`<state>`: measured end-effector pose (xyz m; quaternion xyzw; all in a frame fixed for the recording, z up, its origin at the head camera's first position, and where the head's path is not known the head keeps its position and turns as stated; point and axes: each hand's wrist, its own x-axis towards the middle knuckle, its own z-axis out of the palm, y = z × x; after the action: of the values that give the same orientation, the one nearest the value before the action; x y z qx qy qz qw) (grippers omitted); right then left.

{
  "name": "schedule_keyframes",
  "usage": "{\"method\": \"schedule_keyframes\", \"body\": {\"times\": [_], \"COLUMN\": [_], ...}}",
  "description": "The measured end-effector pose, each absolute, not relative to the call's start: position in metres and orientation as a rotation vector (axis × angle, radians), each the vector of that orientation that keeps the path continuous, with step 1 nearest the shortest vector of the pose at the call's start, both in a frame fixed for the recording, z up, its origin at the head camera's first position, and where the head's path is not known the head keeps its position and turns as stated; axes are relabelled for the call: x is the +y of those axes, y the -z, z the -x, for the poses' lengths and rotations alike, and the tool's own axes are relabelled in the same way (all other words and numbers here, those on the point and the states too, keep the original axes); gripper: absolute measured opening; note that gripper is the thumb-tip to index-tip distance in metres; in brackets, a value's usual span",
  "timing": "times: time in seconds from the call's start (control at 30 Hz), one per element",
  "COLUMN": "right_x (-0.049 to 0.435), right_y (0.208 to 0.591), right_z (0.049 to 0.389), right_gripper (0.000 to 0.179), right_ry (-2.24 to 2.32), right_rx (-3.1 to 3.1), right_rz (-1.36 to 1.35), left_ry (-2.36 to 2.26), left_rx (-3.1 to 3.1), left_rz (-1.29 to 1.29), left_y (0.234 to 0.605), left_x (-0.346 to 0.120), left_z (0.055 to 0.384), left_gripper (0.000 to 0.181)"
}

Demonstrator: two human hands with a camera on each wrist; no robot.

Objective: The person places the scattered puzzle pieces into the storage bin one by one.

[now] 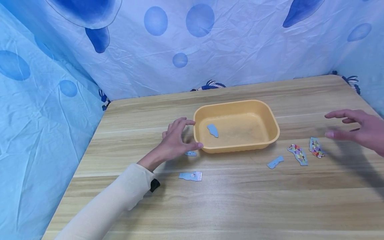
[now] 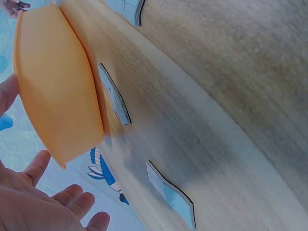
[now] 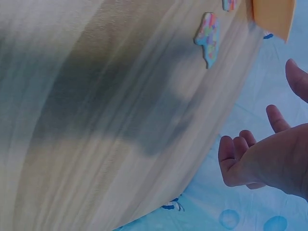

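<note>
An orange-yellow plastic tub stands on the table with one light-blue puzzle piece lying inside. My left hand is at the tub's left end, thumb and forefinger spread, their tips touching its rim. Close by that hand lie a blue puzzle piece beside the tub's base and another piece, partly covered by the hand in the head view. A printed blue piece lies nearer the front. My right hand hovers over the table at the far right, fingers loosely bent, holding nothing. Nearest it is a multicoloured piece.
Another multicoloured piece and a small blue piece lie right of the tub. The wooden table meets a blue patterned curtain at its back and sides.
</note>
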<state>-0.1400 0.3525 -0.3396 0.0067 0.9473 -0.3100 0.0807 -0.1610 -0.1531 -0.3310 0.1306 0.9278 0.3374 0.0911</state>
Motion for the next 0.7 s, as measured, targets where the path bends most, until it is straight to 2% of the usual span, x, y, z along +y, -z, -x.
{"method": "schedule_keyframes", "body": {"times": [0.5, 0.7], "right_x": [0.357, 0.357], "right_y": [0.35, 0.353], "right_z": [0.133, 0.129], "right_gripper": [0.088, 0.085], "right_ry": [0.829, 0.859], "right_rx": [2.739, 2.739], "right_rz": [-0.093, -0.062], "left_ry": [-1.001, -1.003], "left_rx": [2.754, 2.752], "left_rz": [-0.385, -0.387], "left_y": [0.331, 0.331], "left_x": [-0.153, -0.153], "left_z": [0.161, 0.161], "left_gripper": [0.075, 0.075]}}
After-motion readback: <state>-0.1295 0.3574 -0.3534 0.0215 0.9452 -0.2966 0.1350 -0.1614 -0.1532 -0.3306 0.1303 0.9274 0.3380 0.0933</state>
